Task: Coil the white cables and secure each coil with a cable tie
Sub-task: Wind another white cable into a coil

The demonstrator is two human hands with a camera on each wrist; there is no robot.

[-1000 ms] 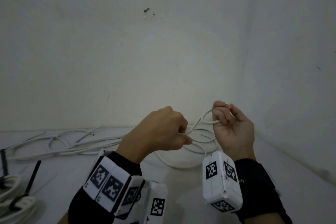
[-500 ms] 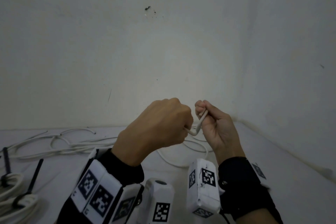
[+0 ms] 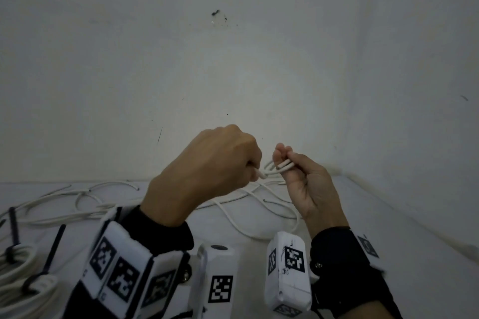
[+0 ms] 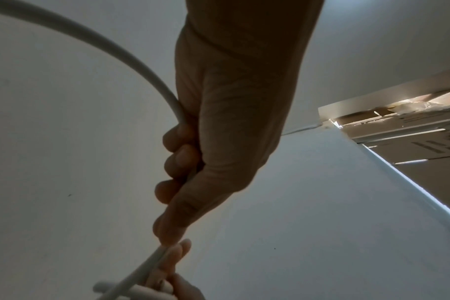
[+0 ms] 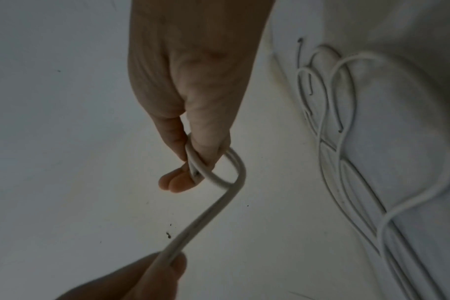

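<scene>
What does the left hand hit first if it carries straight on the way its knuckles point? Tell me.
Probably the right hand: the left hand points toward it, close by, the white cable bridging both. Depth is unclear; if offset, the wall behind comes next.

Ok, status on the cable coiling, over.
Left hand grips white cable. Right hand pinches small loops. No tie on. Nothing blocking.

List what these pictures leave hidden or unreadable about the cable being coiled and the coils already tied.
- White cable: its run inside the left hand is hidden by the knuckles in the head view.
- Loop count in the right hand: strands blur in the right wrist view.
- Tied coils: cut off by the head view's left edge.
- Cable tie lock: too dark.
</scene>
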